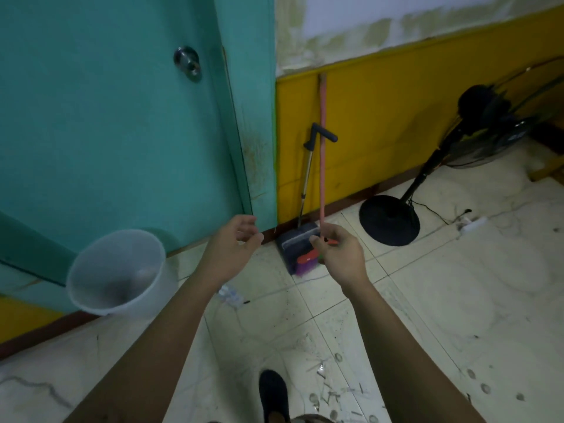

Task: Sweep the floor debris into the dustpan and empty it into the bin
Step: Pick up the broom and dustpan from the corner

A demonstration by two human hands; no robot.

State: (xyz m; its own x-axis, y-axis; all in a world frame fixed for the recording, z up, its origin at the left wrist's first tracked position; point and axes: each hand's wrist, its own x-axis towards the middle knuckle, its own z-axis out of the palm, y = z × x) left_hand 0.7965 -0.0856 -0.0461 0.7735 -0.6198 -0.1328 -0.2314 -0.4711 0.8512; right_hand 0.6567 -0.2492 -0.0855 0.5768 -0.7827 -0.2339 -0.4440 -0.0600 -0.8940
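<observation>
Nearest, by the dark shoe [273, 395], small grey bits of debris [332, 392] lie scattered over the pale, scuffed tile floor [457, 300], with a scrap of clear crumpled plastic [230, 296] farther on to the left.

Above that, both bare arms reach forward. The left hand [235, 245] is loosely cupped, fingers apart and holding nothing. The right hand [338, 254] is likewise half-curled and seems empty; the pink broom handle [322, 154] passes just behind its fingertips, and I cannot tell whether they touch it.

On the left, the translucent white plastic bin [117, 271] stands against the teal door [106, 117], its mouth up.

Farthest, the dark long-handled dustpan [297, 244] stands at the foot of the yellow wall panel [396, 123], its metal shaft rising nearly upright to a dark grip. The broom's long axis also runs almost vertical, leaning on the wall, with its red-and-purple head [306, 261] down in the pan. A black pedestal fan [393, 219] stands to the right, with its cord trailing.

Likely risks: taking the broom alone could tip the dustpan, since the head sits in it. A wide sweep could snag the fan cord. The light bin could be knocked over by the left arm or a foot.
</observation>
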